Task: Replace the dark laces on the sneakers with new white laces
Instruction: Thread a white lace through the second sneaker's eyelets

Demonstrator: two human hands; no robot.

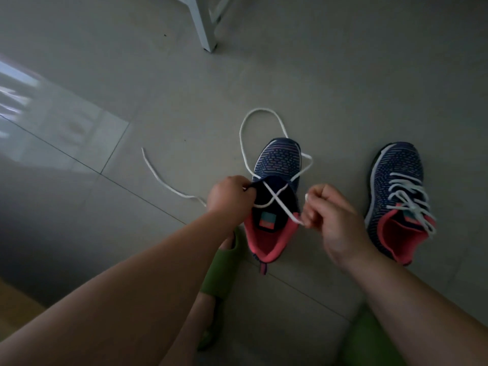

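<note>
Two navy knit sneakers with pink linings stand on the grey tiled floor. The left sneaker (pixel 278 165) has a white lace (pixel 244 151) crossing over its tongue, looping past the toe and trailing left across the floor. My left hand (pixel 229 195) pinches the sneaker's left upper edge at the tongue. My right hand (pixel 327 210) pinches the white lace end at the sneaker's right side. The right sneaker (pixel 396 186) is laced with white lace, loosely tied.
A white furniture leg (pixel 206 25) stands at the top middle. My feet in green slippers (pixel 221 270) sit just below the left sneaker. Bright light reflects on the tiles at the far left.
</note>
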